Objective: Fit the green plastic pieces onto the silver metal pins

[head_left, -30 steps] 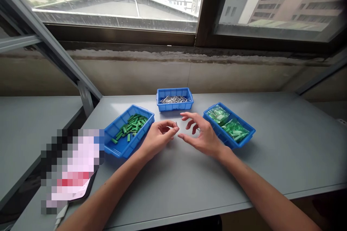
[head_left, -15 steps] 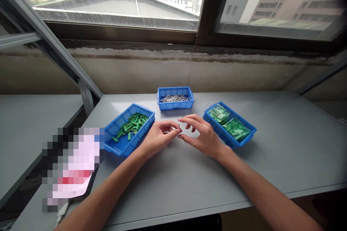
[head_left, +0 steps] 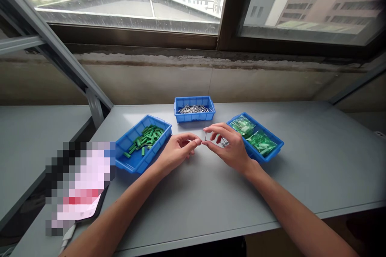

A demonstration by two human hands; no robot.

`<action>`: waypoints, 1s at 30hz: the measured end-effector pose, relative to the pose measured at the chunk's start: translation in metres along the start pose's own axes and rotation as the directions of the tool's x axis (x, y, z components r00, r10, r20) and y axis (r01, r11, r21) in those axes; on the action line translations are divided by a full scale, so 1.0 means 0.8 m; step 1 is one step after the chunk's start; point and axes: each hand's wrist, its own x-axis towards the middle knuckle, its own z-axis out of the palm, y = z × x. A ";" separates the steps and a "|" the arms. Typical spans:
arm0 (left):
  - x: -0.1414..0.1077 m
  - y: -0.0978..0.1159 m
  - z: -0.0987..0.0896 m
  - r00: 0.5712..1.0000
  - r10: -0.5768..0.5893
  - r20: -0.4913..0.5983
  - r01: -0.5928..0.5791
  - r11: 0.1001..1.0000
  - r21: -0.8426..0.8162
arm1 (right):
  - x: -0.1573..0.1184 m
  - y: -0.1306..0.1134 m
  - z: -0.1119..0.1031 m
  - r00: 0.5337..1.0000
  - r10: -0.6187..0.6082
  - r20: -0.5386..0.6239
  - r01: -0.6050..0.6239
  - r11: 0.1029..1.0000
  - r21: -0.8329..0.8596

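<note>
At the middle of the counter [head_left: 193,217], our right grip [head_left: 229,148] is clamped on a metal pin [head_left: 205,135] standing upright, with more metal pieces [head_left: 224,142] at its palm. Our left grip [head_left: 177,153], fingers curled, sits at nine o'clock from the pin, beside a blue tray [head_left: 131,130]; we cannot tell whether it holds anything.
</note>
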 end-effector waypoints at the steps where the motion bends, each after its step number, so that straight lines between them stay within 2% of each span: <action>1: 0.000 0.001 0.000 1.000 -0.001 -0.001 0.001 1.000 0.005 | 0.001 -0.001 0.000 1.000 0.014 -0.007 -0.014 1.000 0.007; 8: -0.003 0.006 0.009 0.998 0.065 -0.017 -0.064 0.998 0.009 | -0.002 -0.002 0.010 0.990 0.116 -0.086 -0.112 0.992 0.052; 17: -0.008 0.010 0.022 0.974 0.117 -0.195 -0.105 0.992 0.075 | -0.009 -0.005 0.028 0.966 0.152 -0.211 -0.146 0.988 0.042; 25: -0.003 0.004 0.023 0.950 0.118 -0.290 -0.100 0.992 0.076 | -0.008 -0.001 0.036 0.964 0.170 -0.204 -0.170 0.985 0.018; 30: -0.002 0.006 0.013 0.932 0.133 -0.336 -0.097 0.988 0.121 | -0.005 -0.002 0.034 0.981 0.161 -0.109 -0.158 0.987 0.036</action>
